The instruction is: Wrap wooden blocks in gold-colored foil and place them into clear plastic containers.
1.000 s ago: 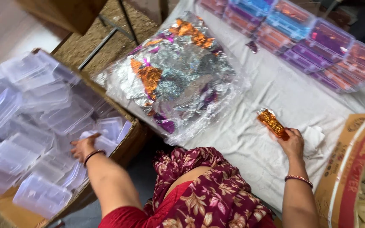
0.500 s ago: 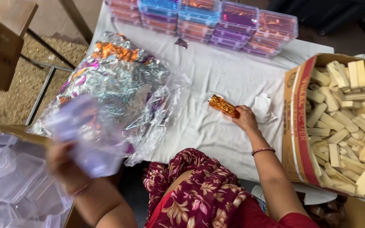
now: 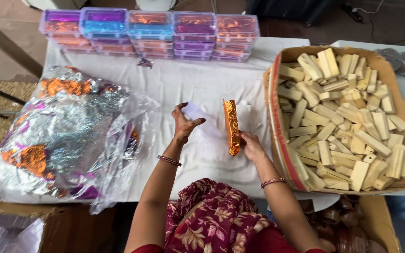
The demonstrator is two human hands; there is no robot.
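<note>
White cloth [image 3: 198, 84], fingers [image 3: 245, 138] around orange bar [image 3: 231, 125]

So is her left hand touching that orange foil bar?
Apart. The head view shows white cloth between the left hand and the orange foil bar, which the right hand holds.

Soft, even daylight fills the scene, with faint shadows only. Glare flashes off the crinkled foil bag [image 3: 66, 136] at nine o'clock and off the stacked clear boxes [image 3: 151, 33] at twelve. Focus is sharp centrally; the edges bow slightly.
</note>
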